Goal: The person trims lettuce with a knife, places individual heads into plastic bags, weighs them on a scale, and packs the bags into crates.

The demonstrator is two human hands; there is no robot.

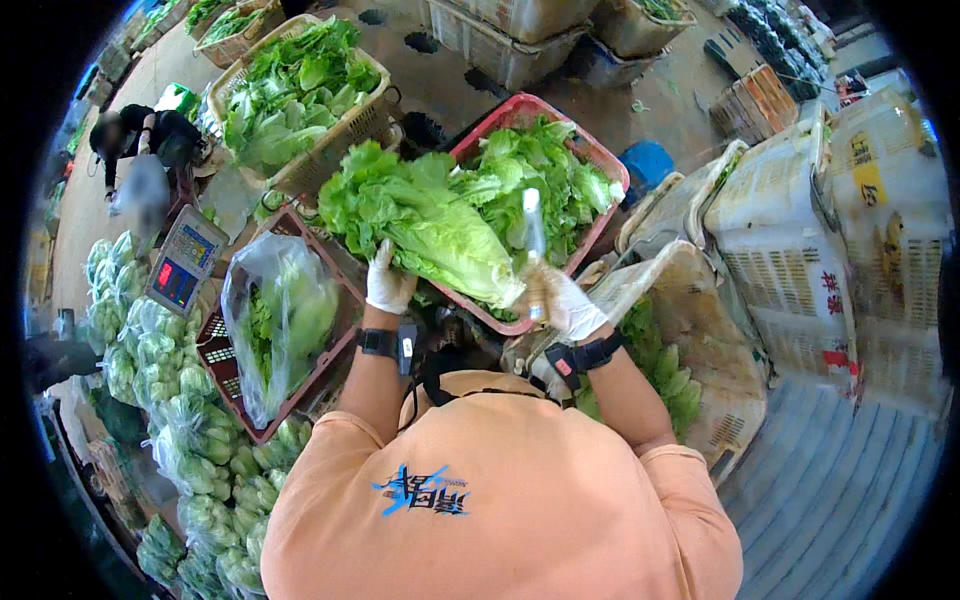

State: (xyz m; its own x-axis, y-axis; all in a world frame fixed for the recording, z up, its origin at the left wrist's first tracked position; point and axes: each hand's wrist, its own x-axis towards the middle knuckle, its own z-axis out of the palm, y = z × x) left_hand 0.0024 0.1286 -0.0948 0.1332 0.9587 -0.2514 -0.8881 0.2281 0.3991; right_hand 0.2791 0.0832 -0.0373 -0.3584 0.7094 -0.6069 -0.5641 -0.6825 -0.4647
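My left hand (390, 283), in a white glove, holds a large head of leafy lettuce (442, 232) by its near left side. The lettuce lies tilted over a red plastic crate (611, 161), its pale cut end towards my right hand (564, 300). That hand, also gloved and slightly blurred, grips a knife (533, 225) with the blade pointing up and away from me. The knife is close to the lettuce's stem end; whether they touch I cannot tell. More loose lettuce (536, 169) fills the crate behind.
To the left, a clear plastic bag (281, 322) with greens sits in a dark red crate (274, 435) beside a digital scale display (186, 259). Bagged lettuces (202, 435) are piled nearby. A yellow crate (330, 150) holds greens. Stacked white crates (795, 225) stand right. A person (150, 142) bends far left.
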